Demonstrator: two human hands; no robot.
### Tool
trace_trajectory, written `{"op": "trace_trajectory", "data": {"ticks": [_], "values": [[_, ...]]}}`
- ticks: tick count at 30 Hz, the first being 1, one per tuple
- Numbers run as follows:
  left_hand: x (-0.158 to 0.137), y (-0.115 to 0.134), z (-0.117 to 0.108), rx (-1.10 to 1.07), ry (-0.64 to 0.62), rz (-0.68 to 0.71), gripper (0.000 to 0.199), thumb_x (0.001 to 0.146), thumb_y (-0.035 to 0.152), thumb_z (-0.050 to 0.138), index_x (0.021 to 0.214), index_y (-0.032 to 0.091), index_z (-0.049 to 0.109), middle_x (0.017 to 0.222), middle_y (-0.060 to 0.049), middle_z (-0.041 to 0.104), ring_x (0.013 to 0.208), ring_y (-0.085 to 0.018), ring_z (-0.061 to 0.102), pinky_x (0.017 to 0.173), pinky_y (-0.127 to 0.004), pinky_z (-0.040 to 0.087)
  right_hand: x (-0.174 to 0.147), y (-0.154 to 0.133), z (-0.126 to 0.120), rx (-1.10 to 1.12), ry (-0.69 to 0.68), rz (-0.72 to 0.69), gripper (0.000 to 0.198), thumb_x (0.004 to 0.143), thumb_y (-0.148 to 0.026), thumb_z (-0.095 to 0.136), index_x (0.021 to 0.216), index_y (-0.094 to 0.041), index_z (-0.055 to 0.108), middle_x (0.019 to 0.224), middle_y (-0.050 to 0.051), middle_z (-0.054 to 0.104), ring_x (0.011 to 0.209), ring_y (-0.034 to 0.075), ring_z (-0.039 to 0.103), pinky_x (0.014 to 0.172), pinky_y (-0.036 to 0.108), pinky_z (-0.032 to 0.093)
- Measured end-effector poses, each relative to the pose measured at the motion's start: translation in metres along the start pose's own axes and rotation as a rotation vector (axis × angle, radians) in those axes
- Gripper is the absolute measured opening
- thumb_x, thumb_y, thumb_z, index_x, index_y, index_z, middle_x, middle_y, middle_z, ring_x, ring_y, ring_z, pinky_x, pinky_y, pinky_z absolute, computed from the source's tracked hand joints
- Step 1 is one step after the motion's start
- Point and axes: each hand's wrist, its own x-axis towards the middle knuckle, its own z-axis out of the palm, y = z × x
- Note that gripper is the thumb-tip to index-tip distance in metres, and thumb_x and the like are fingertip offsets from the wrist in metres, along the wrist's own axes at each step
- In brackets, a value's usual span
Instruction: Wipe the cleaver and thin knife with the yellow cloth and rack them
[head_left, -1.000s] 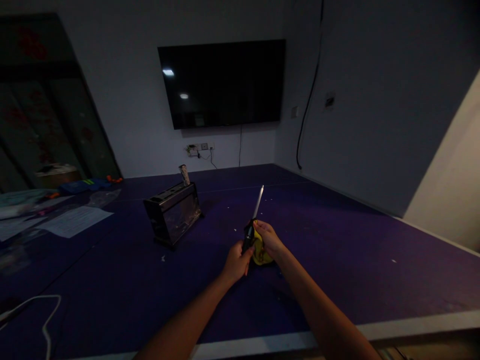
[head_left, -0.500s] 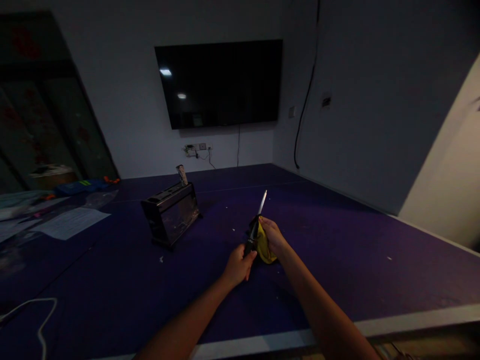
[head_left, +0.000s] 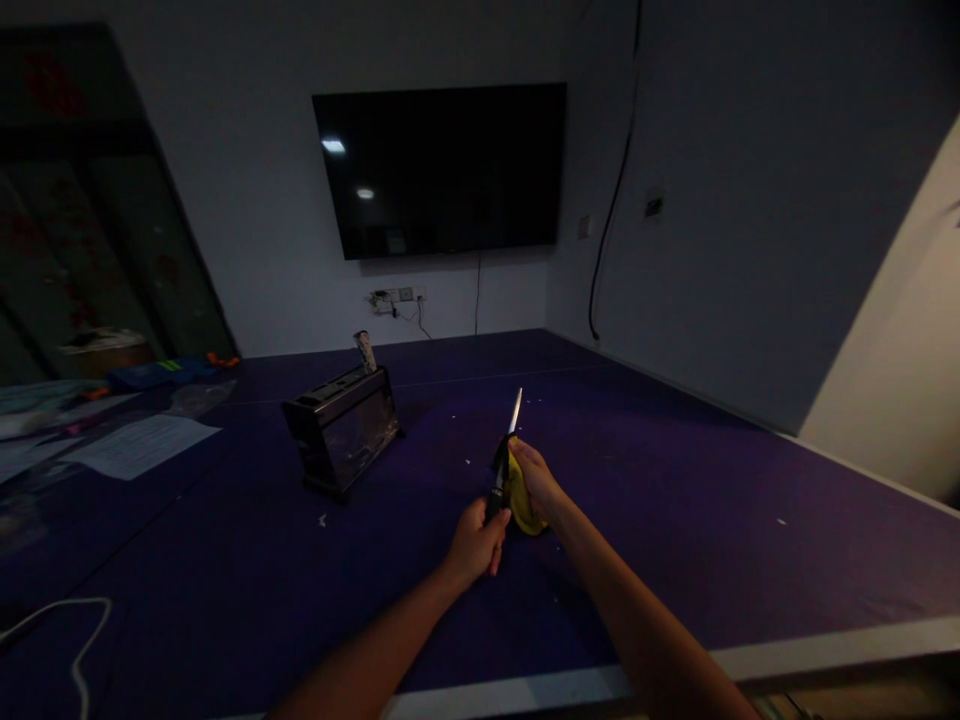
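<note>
My left hand [head_left: 478, 540] is closed around the black handle of a knife [head_left: 515, 412], whose narrow shiny blade points up and away from me. A yellow cloth [head_left: 523, 500] with a dark side is pinched in my right hand [head_left: 534, 474] and laid against the lower part of the blade. The cloth and fingers hide that stretch of the blade. Left of my hands, a dark knife block [head_left: 349, 430] stands on the purple tabletop [head_left: 675, 520], with one light patterned handle [head_left: 365, 352] sticking up from its far end.
Papers [head_left: 142, 445] and clear plastic [head_left: 199, 398] lie on the left of the table. A white cable [head_left: 88, 640] curls at the near left. Small white scraps dot the surface. A television [head_left: 450, 170] hangs on the far wall, and a black cable [head_left: 613, 215] runs down near the corner.
Both hands, with the knife and cloth, have shifted slightly left and toward me. The blade stands a little more upright in view. The knife block stays put.
</note>
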Motion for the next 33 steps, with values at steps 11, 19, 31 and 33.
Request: {"op": "trace_trajectory", "data": {"ticks": [11,19,31,33], "values": [[0.004,-0.009,-0.003,-0.066,0.072,-0.016,0.039,0.073,0.056,0.05,0.081,0.018,0.041,0.047,0.011,0.041,0.023,-0.004,0.034,0.027,-0.016,0.021,-0.006,0.016,0.014,-0.11,-0.035,-0.057,0.039,0.064,-0.049,0.067,0.092,-0.023,0.061,0.068,-0.003,0.058,0.057,0.01,0.049,0.051,0.019,0.039],[0.005,-0.005,-0.006,-0.1,0.125,0.001,0.038,0.074,0.053,0.051,0.084,0.018,0.042,0.047,0.011,0.041,0.023,-0.004,0.033,0.028,-0.016,0.021,-0.009,0.017,0.022,-0.147,-0.091,-0.058,0.034,0.065,-0.05,0.065,0.085,-0.023,0.061,0.065,-0.004,0.055,0.054,0.009,0.046,0.048,0.018,0.037],[0.011,-0.002,-0.011,-0.034,0.087,0.012,0.039,0.073,0.054,0.052,0.082,0.017,0.043,0.045,0.011,0.041,0.024,-0.004,0.034,0.028,-0.016,0.021,-0.011,0.009,0.023,-0.04,-0.059,-0.001,0.032,0.061,-0.049,0.068,0.075,-0.021,0.06,0.058,-0.005,0.054,0.046,0.008,0.044,0.043,0.018,0.035],[0.013,-0.001,-0.011,0.001,0.083,0.017,0.038,0.074,0.054,0.051,0.082,0.017,0.043,0.045,0.011,0.041,0.024,-0.004,0.035,0.028,-0.016,0.022,-0.01,0.007,0.022,-0.026,-0.036,-0.003,0.032,0.061,-0.049,0.068,0.073,-0.021,0.059,0.056,-0.005,0.054,0.046,0.008,0.044,0.042,0.018,0.034]]}}
